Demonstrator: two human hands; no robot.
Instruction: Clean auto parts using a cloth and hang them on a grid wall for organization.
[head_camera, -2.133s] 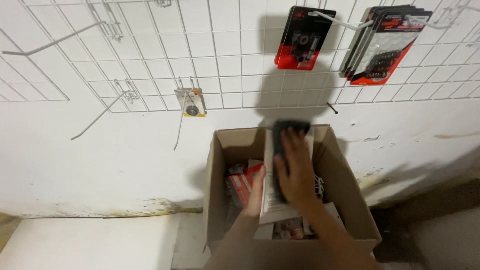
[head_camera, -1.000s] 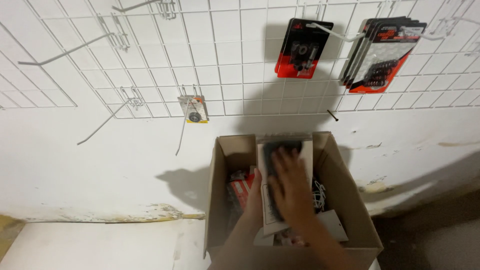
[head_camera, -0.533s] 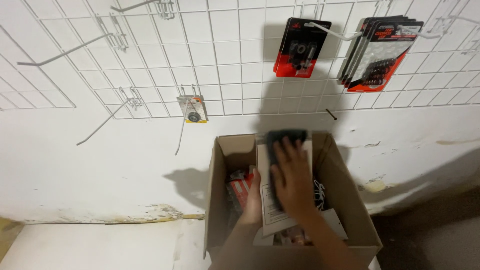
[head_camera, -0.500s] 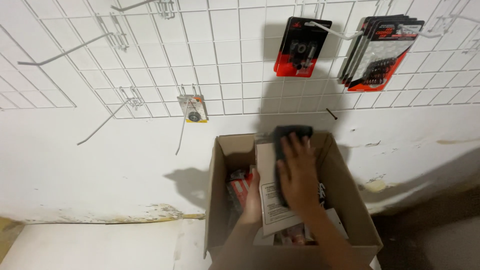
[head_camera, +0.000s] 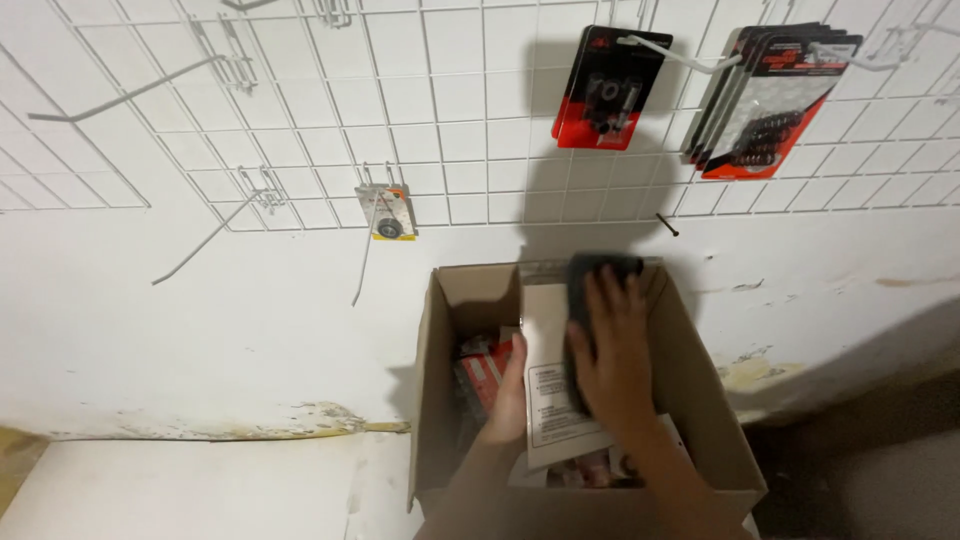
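While in the cardboard box (head_camera: 700, 400), both hands (head_camera: 610, 360).

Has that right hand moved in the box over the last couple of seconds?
Barely. The right hand stays pressed on the white package in the cardboard box, fingers near the far wall as before; only small shifts show.

Both arms reach forward and down, close together. The right hand (head_camera: 612, 345) lies flat, palm down, with its fingers (head_camera: 608, 295) spread and pointing away. The left hand (head_camera: 510, 392) sits lower beside it, fingers curled, partly hidden from view.
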